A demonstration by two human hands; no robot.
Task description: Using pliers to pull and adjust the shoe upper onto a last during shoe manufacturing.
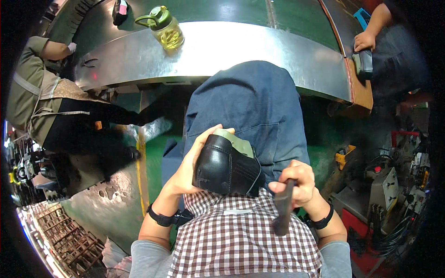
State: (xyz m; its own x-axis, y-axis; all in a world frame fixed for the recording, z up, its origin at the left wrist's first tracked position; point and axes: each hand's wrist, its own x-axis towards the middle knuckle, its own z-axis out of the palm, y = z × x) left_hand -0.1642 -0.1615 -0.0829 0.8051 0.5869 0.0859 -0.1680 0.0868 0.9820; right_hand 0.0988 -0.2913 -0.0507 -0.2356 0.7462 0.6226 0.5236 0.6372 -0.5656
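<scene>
My left hand (191, 170) grips the side of a black leather shoe upper (214, 166) above my lap. A pale green shoe last (237, 144) sits inside the upper and shows at its opening. To the right, my right hand (297, 183) is closed around a dark hammer (283, 209). The hammer is apart from the shoe and blurred by motion, its dark end pointing down toward my checked apron (241, 241).
A metal-edged bench (134, 60) stands ahead, with a green-lidded bottle (168, 33) on it. A co-worker stands at left; another at right rests a hand on a black shoe (363, 65). A wooden rack (65, 227) is at lower left, a control box (384, 190) at right.
</scene>
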